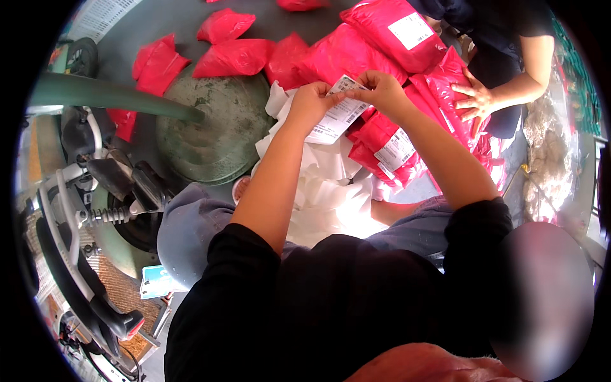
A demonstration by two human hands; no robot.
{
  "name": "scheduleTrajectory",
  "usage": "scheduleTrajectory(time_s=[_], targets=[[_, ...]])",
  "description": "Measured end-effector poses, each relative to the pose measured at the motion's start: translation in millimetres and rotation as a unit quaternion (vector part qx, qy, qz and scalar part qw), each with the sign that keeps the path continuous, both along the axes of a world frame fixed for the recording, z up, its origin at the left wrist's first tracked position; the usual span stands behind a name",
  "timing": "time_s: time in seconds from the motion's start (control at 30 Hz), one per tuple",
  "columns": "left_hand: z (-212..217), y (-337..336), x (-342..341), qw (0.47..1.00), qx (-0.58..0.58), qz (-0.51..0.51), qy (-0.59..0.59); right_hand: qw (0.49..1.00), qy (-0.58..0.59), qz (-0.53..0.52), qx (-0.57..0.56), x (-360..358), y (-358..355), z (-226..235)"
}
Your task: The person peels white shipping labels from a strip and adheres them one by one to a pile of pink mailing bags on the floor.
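- Both hands pinch one white shipping label [339,114] held up above the person's lap; the left hand [310,102] grips its left part between thumb and fingers, and the right hand [382,91] nips its far upper corner with the fingertips.
- Between the two hands the label slants down toward the near side, its printed face turned up, clear of everything below.
- Directly beneath lies a loose heap of white backing paper [324,191] spread over the lap.
- Right of and beyond the label sits a pile of pink mailer bags [382,51], some already bearing labels; more pink bags lie scattered on the far left of the floor.
- A co-worker's hand [474,99] rests flat on the pile, well to the right of the label.
- Risk, as I judge it: if the label is sticky, it could curl and stick to itself or to a finger, because both grips are small pinches at the edges.
- Another risk: it could tear if the two hands pull apart unevenly.
- Dropped, it would land in the white paper heap and be hard to pick out.
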State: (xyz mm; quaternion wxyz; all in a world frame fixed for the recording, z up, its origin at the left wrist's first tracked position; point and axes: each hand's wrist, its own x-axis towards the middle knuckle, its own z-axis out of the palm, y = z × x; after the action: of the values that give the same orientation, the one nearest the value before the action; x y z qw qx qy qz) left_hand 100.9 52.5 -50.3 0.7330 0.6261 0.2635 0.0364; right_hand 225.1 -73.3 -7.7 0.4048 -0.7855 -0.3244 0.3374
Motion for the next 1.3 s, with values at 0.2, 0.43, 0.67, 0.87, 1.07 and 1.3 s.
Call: scheduleTrajectory(time_s=[0.2,0.43,0.67,0.87,1.07,1.3], targets=[[-30.6,12.7,8.3,0.992,0.086,0.023,0.087,0.99,0.141,-0.008,-0.021,19.6,15.1,-25.5],[-54.3,21.8,-0.9,0.991,0.023,0.015,0.135,0.997,0.01,-0.065,0.028,41.1,10.8,-78.5],[-131.1,53.0,-27.5,0.897,0.243,0.091,0.358,0.918,-0.387,-0.073,-0.049,106.3,21.8,-100.8],[-114.4,76.5,-58.6,0.891,0.131,0.085,0.427,0.82,-0.554,-0.111,-0.094,101.6,21.9,-126.8],[-119.7,90.7,-88.0,0.856,-0.001,0.135,0.498,0.789,-0.58,-0.18,-0.089,98.6,29.3,-129.8],[-106.5,104.1,-78.1,0.902,0.186,0.078,0.383,0.842,-0.497,-0.099,-0.183,34.4,57.0,-135.8]])
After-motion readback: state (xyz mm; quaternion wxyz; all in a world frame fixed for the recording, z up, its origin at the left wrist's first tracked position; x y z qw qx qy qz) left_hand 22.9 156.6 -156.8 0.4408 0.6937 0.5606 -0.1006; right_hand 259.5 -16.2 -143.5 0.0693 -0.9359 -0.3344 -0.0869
